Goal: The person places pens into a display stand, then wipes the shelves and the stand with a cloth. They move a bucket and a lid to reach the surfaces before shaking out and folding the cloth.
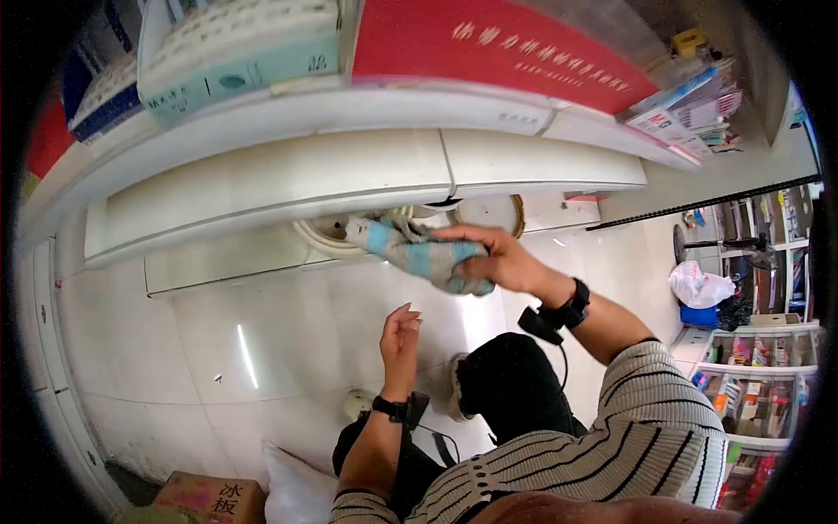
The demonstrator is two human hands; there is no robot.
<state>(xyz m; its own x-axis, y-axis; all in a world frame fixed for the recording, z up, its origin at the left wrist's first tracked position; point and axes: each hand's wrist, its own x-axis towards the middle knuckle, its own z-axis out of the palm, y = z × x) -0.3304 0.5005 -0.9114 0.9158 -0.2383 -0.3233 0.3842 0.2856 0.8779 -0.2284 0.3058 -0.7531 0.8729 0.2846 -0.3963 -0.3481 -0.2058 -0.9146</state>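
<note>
My right hand (502, 259) grips a grey and light-blue striped cloth (410, 251), bunched at its right end. The cloth's left end hangs over a round white container (316, 237) on the low shelf (227, 258) under the display shelves. Behind the cloth, part of another pale round item with a brown rim (521, 217) shows. My left hand (401, 343) is held above the floor, lower and to the left of the cloth. It holds nothing, and its fingers are loosely extended. Both wrists wear black bands.
Overhead, a white shelf edge (349, 113) carries a red box (489, 52) and a teal-and-white pack (240, 61). A cardboard box (209, 498) and a white bag (292, 479) sit on the floor at lower left. Stocked shelves (755, 384) stand at right.
</note>
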